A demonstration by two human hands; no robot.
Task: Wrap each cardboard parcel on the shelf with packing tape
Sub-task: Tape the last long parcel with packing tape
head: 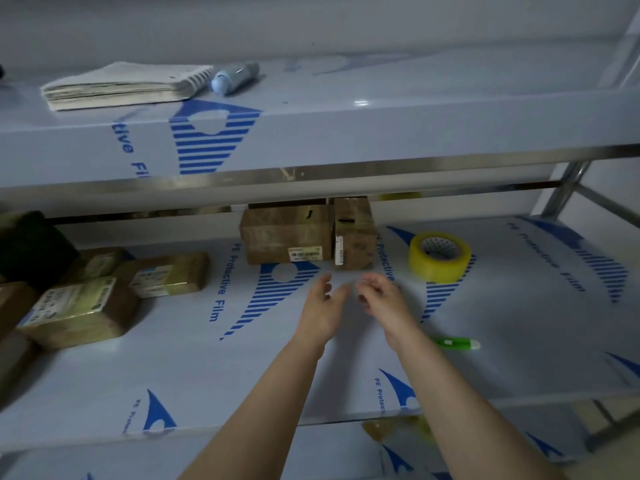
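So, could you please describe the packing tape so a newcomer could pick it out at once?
Find the middle shelf, covered in blue-printed protective film. On its right half, just right of the narrow brown parcel at the back, sits the tape roll. It is the only round, yellowish thing there, unlike the thin green pen nearer the front.

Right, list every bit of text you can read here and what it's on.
"PE Protective Film": blue print on the middle shelf, repeated.
"tive Fil": same print, cut off, on the upper shelf.
Labels on the cardboard parcels: too blurred to read.
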